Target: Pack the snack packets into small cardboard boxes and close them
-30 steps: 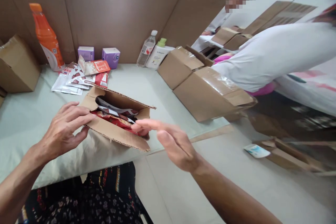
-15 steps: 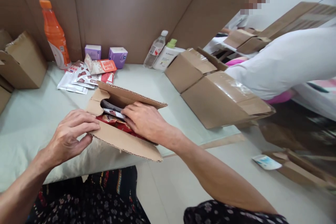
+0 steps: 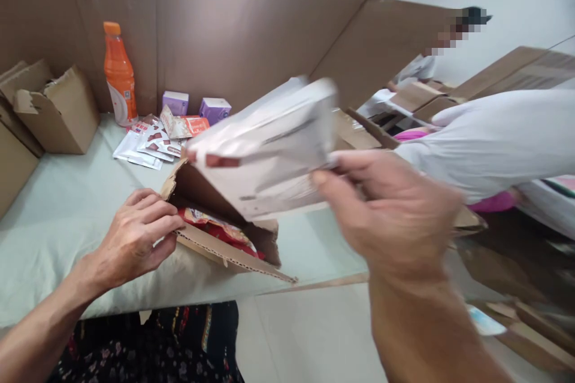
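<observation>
My right hand [image 3: 386, 203] pinches a white packet [image 3: 278, 149] with brown-red printing by its right end, raised above the box and blurred by motion. What lies behind the packet is hidden. My left hand [image 3: 139, 227] is closed on the left edge of an open cardboard box [image 3: 233, 251], thumb below and fingers over the flap. Inside this box lies a red printed bag [image 3: 220, 228]. Just behind the box, several white and red sachets [image 3: 157, 139] are heaped on the pale green cloth [image 3: 67, 203].
An orange drink bottle [image 3: 120, 75] and two small purple boxes [image 3: 214, 110] stand by the tall cardboard panel [image 3: 224, 30]. Open cartons [image 3: 74, 108] stand at left. At right are another carton [image 3: 359, 131], a person's white sleeve [image 3: 485, 137] and a second person further back.
My right hand has come up out of the box with the white packet, toward the camera and right. My left hand stays on the box edge. The view has tilted upward.
</observation>
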The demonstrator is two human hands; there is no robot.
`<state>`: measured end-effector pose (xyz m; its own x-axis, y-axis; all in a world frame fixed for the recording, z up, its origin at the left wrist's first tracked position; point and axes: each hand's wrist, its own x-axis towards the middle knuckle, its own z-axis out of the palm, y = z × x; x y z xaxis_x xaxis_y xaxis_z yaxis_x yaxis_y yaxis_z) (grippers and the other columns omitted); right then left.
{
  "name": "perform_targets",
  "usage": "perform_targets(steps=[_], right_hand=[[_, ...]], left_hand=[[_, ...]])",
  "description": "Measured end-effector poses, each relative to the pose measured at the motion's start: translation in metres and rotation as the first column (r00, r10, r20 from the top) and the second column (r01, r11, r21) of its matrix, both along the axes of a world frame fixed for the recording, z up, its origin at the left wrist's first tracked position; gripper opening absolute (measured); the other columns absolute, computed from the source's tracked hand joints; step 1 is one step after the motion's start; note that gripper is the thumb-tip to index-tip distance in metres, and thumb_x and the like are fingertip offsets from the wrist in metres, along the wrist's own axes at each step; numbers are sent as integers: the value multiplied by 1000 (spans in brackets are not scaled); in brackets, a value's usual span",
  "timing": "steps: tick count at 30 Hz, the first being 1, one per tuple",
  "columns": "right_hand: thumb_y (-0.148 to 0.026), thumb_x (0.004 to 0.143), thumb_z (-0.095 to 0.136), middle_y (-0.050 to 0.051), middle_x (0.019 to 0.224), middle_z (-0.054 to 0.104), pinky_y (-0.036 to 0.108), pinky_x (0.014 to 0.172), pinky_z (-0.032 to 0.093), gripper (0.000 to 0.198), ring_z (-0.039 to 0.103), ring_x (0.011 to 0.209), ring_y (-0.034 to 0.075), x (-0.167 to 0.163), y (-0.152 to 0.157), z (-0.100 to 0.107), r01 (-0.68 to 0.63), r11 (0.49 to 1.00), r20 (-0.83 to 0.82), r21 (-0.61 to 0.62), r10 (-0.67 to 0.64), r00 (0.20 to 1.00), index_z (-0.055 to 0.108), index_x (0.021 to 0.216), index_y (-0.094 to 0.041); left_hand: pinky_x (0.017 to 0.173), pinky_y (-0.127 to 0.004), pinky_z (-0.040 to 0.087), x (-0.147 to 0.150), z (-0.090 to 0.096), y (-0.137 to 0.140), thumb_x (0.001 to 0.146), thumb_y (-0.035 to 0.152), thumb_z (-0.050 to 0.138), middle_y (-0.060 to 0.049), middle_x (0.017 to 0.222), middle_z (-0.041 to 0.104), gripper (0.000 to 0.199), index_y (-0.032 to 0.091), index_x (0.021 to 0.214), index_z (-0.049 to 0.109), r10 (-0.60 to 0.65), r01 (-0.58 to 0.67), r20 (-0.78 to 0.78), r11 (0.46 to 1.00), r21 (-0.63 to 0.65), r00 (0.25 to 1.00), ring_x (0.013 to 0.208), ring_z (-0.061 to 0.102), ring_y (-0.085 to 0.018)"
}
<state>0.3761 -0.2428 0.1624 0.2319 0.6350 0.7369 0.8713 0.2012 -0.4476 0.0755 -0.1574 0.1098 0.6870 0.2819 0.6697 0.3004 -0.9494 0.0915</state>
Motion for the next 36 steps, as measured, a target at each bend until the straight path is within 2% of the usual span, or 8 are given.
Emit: perform_targets(steps=[5,9,14,18,23,26,30,36], right_hand=[[-41,85,76,7,84,75,55,79,55,6,72,82,35,50,34,-2,116,974,-326,196,-47,944,71,84,-37],[-39,79,68,5,71,69,46,68,52,10,64,66,28,64,63,-35,96,995,-248,1,-92,964,68,81,-30],[-37,77,59,3,71,74,35,63,52,19,65,64,23,31,94,-74,-125,958,-176,-259,80,981,73,79,-24],[-27,77,54,3,78,77,35,71,55,21,70,73,23,-4,147,-77,-267,876,-164,-403,218,962,74,82,-23],[-20,86,57,5,94,80,32,81,58,19,74,90,22,-38,244,-54,-278,897,-369,-344,143,918,72,98,-23],[-30,93,63,6,100,80,31,75,60,18,75,93,21,-47,271,-50,-339,902,-547,-268,147,824,69,108,-22],[-33,94,66,6,95,79,33,66,60,12,76,84,22,-47,227,-58,-421,888,-584,-183,246,773,70,88,-24],[-24,99,65,1,88,81,28,65,60,13,75,71,15,-48,80,-29,-545,837,-364,-46,495,789,78,97,-26]], left_hand=[[98,-39,55,-33,7,-13,94,7,58,1,90,79,21,24,98,70,69,-69,6,997,-26,998,78,72,-16],[95,-39,57,-64,12,-27,90,6,60,4,88,78,25,27,101,69,141,-140,38,990,-36,989,76,72,-16],[87,-38,60,-80,13,-40,90,6,61,5,85,78,24,26,103,67,179,-177,44,983,-45,983,76,73,-16],[84,-39,61,-77,11,-42,89,4,59,3,85,78,29,27,105,67,193,-187,70,980,-73,979,76,74,-17],[86,-38,61,-71,11,-37,89,3,59,3,85,78,29,26,104,67,224,-219,75,973,-69,972,79,74,-17],[89,-37,61,-70,11,-37,90,1,57,2,86,78,28,24,103,65,236,-232,64,971,-59,970,79,74,-16],[93,-35,59,-69,8,-37,90,-3,54,2,86,77,30,23,102,64,221,-215,83,973,-79,972,81,74,-14],[94,-37,58,-63,2,-27,90,-3,58,0,89,76,27,21,102,65,191,-182,95,979,-95,977,84,72,-16]])
